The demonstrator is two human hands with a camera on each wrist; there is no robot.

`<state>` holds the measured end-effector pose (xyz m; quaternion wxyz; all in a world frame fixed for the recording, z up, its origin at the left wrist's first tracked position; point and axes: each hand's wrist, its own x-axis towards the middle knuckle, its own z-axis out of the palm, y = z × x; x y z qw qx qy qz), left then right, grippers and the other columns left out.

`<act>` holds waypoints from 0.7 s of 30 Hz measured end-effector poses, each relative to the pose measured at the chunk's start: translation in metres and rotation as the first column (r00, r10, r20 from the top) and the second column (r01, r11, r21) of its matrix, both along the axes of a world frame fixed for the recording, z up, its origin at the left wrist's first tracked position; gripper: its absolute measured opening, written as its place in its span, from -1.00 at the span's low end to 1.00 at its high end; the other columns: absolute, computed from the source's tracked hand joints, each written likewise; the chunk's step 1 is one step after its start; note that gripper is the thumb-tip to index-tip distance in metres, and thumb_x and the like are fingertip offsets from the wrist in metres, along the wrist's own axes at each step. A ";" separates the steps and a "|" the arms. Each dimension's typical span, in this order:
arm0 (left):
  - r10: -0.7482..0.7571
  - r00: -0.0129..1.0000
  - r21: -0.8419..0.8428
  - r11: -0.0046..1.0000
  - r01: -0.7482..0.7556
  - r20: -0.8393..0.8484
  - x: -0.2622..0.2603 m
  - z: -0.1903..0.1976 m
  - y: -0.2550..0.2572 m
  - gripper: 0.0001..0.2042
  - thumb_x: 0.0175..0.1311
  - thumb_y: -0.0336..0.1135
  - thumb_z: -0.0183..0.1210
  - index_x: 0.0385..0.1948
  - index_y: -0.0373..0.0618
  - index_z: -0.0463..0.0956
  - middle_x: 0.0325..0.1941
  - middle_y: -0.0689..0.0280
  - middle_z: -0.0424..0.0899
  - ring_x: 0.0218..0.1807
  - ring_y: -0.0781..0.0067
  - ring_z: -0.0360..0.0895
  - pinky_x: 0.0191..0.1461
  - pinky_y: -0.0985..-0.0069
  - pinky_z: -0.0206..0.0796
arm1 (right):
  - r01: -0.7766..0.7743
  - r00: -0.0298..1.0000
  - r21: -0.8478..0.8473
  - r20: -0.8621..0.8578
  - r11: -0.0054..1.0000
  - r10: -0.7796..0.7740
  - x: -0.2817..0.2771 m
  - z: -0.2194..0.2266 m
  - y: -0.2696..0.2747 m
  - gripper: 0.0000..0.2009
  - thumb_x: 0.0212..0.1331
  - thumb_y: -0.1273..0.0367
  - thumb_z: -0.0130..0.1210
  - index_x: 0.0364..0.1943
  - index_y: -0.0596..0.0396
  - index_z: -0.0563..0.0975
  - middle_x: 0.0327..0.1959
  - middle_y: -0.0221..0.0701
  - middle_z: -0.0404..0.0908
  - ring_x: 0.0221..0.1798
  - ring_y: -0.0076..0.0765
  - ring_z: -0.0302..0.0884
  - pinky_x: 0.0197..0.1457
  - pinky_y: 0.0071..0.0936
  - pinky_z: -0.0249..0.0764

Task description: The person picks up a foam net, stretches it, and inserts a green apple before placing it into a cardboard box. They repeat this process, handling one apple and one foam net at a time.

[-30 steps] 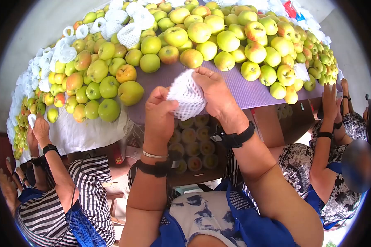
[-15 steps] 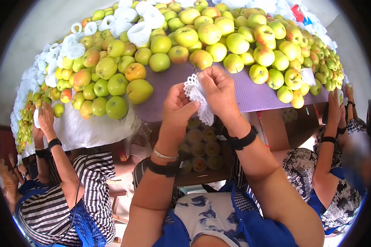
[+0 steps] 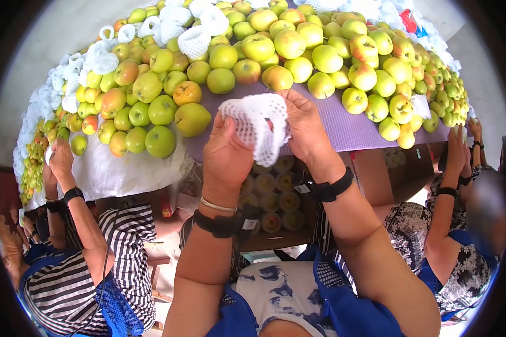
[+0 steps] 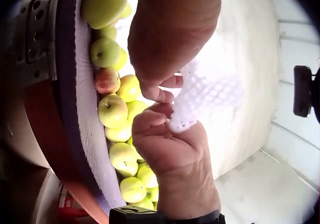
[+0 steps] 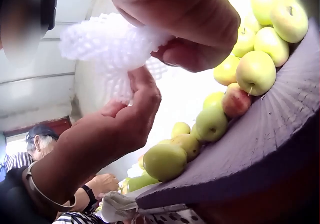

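Observation:
A white foam fruit net [image 3: 261, 121] is stretched between my two hands above the table's front edge, spread wide with a gap in its middle. My left hand [image 3: 227, 151] grips its left side, thumb uppermost. At the other end my right hand [image 3: 306, 126] pinches the upper right edge of the net. The right wrist view shows the mesh [image 5: 112, 44] bunched at the right fingertips, with the left fingers pressed to its underside. No fruit shows in the net. Nearest to the hands lie a yellow-green apple [image 3: 193, 119] and a reddish one [image 3: 277, 77].
Apples [image 3: 258, 48] are heaped along the purple-covered table [image 3: 331, 126]. More foam nets [image 3: 168, 25] lie on the heap. Beneath the table is a box of packed fruit [image 3: 270, 199]. Other people sit close by, one in stripes [image 3: 67, 286] at left, one in floral clothing [image 3: 402, 224] at right.
The foam net was compact between the hands, then bunched narrow, and now is spread wide. The left hand has moved a little left and down, away from the right hand.

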<state>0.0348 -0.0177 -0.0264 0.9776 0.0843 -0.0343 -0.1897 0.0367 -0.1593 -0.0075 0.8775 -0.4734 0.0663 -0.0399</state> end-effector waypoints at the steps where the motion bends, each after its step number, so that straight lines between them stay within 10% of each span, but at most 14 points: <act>1: 0.031 1.000 0.002 1.000 -0.031 -0.003 0.001 -0.001 0.001 -0.73 0.27 -0.47 -0.10 0.01 -0.14 0.33 0.03 0.14 0.49 0.11 0.20 0.42 0.21 0.14 0.24 | -0.102 0.995 0.056 0.025 0.993 0.101 0.000 0.001 -0.002 -0.81 0.15 0.39 0.11 -0.21 0.18 0.46 -0.39 -0.45 0.55 -0.40 -0.59 0.47 -0.38 -0.65 0.42; 5: 0.014 0.999 -0.089 0.996 -0.010 0.040 0.008 -0.007 0.005 -0.67 0.25 -0.53 -0.11 0.07 -0.16 0.27 0.04 0.12 0.48 0.12 0.16 0.41 0.23 0.12 0.23 | -0.415 0.910 0.021 0.031 0.909 0.415 0.000 0.004 -0.017 -0.59 0.10 0.44 0.13 0.04 0.15 0.29 -0.33 -0.35 0.56 -0.33 -0.50 0.52 -0.31 -0.55 0.47; 17: 0.060 0.997 -0.060 0.997 -0.056 0.054 0.003 0.004 0.005 -0.55 0.15 -0.64 -0.13 0.13 -0.14 0.27 0.20 0.17 0.36 0.26 0.21 0.26 0.33 0.17 0.09 | -0.330 0.866 -0.371 0.248 0.868 0.435 -0.005 0.012 -0.016 -0.32 -0.11 0.39 0.27 0.18 0.14 0.24 0.11 -0.32 0.36 0.20 -0.34 0.24 0.26 -0.28 0.15; 21: -0.090 0.994 0.010 0.996 0.091 -0.060 -0.004 0.000 -0.004 -0.58 0.16 -0.57 -0.08 0.11 -0.16 0.29 0.19 0.17 0.37 0.24 0.21 0.29 0.30 0.19 0.12 | -0.363 0.916 -0.417 0.007 0.833 0.402 -0.014 0.020 -0.013 -0.38 -0.08 0.29 0.30 0.11 0.16 0.33 0.06 -0.36 0.41 0.10 -0.39 0.32 0.18 -0.36 0.26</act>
